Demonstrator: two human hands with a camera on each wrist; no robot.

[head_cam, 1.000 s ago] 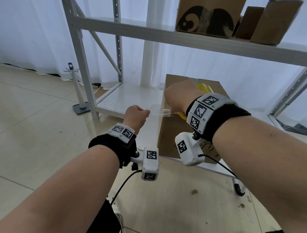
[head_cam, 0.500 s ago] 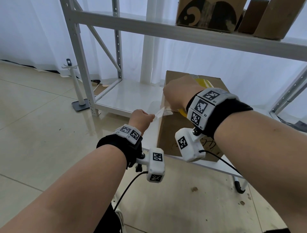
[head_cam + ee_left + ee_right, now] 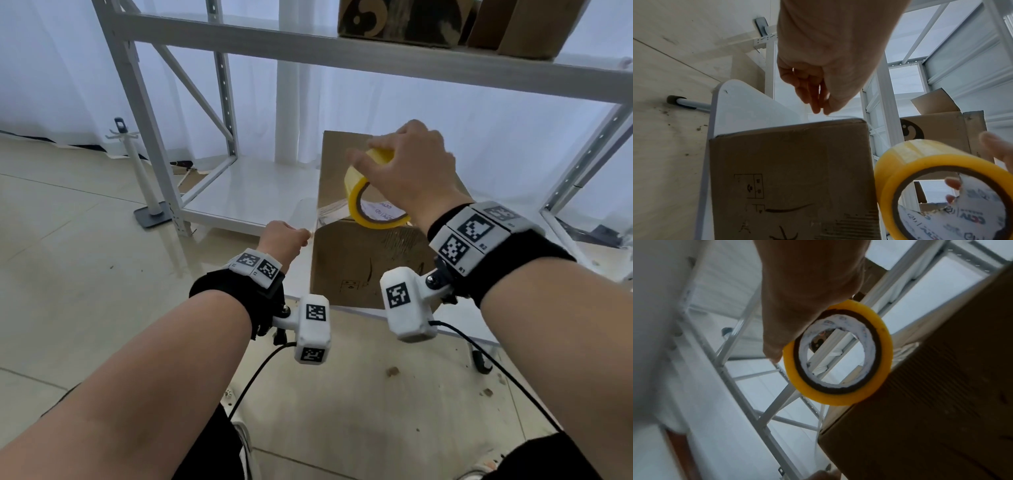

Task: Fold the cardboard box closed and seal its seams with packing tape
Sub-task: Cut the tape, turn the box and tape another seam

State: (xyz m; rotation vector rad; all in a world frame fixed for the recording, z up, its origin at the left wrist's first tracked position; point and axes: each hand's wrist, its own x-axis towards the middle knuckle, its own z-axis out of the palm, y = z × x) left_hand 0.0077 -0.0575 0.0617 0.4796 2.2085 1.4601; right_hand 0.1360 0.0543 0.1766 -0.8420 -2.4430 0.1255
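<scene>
Tape drawn across the top of the closed box

The cardboard box (image 3: 373,260) stands on the white counter (image 3: 748,107), flaps down. The right hand (image 3: 407,168) grasps the yellow tape roll (image 3: 368,195) over the box's top. At nine o'clock from the roll, the left hand (image 3: 282,238) pinches the clear tape strip (image 3: 329,210) past the box's left edge.

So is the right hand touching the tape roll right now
Touching. The head view shows the right hand gripping the yellow tape roll from above over the cardboard box, fingers wrapped on its outer rim.
</scene>
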